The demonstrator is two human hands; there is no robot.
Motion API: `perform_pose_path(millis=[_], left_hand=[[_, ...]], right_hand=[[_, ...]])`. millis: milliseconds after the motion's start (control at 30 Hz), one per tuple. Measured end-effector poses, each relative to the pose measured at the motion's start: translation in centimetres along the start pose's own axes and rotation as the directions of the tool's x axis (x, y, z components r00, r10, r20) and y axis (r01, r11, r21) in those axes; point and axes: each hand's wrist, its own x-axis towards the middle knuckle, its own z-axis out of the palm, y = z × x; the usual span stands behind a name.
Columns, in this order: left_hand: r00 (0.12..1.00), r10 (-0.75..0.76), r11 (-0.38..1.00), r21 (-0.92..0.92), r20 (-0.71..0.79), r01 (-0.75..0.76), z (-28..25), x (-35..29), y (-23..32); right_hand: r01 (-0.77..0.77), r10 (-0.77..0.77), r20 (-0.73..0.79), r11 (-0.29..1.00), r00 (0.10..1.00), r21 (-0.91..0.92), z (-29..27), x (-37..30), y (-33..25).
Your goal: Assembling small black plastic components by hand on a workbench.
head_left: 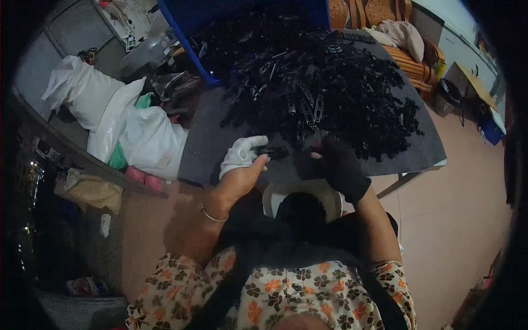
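My left hand [242,164], in a white glove with the thumb bare, is closed on a small black plastic part [273,151] just above the near edge of the grey-topped table [204,129]. To its right, my right hand [342,168] wears a dark glove with bare fingertips. Its fingers are curled together, and whatever lies between them is too dark to make out. Beyond both hands spreads a large heap of black plastic parts [352,93]. A few ladder-shaped strips [318,109] lie on its near side.
A blue crate [181,41] tips its load of parts onto the table's far side. White sacks [151,137] stand at the left. Below the table edge is a pale rounded container [270,201] with something dark in it. A wooden bench [412,63] and a bin [446,98] are at the right.
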Motion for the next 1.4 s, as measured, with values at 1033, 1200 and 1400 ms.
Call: perform_pose_path(millis=[1033, 1200, 1400], left_hand=[[0.957, -0.05, 0.913, -0.376, 0.285, 0.16, 0.6, -2.3, 3.7], [0.963, -0.012, 0.962, -0.259, 0.268, 0.084, 0.7, -2.3, 2.9], [0.968, 0.141, 0.988, 0.031, 0.208, -0.151, 1.5, -3.2, 2.5]], right_hand=[[0.654, -0.54, 0.408, 0.409, 0.736, -0.637, 2.3, -1.2, -3.6], [0.699, -0.503, 0.511, 0.316, 0.697, -0.642, 2.4, -1.2, -3.3], [0.121, -0.053, 0.215, 0.94, 0.975, -0.319, 2.5, -1.7, -2.8]])
